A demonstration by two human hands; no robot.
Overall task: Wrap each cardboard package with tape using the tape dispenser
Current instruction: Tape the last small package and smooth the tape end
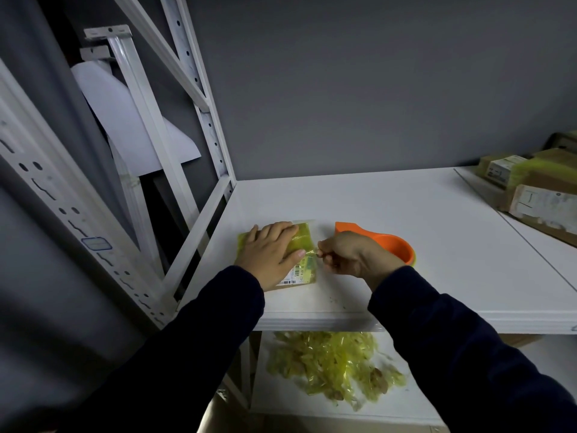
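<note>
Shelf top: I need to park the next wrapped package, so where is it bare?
Widest bare stretch of the shelf top: between the back wall and the tape dispenser, running right to the stacked packages. Another strip lies right of the dispenser to the front edge. Crowded: the package under the left hand, where the right hand pinches tape.

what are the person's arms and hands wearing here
Both arms wear long dark navy sleeves, the left sleeve and right sleeve ending at the wrists. The left hand and right hand are bare: no gloves, rings or watch show.
</note>
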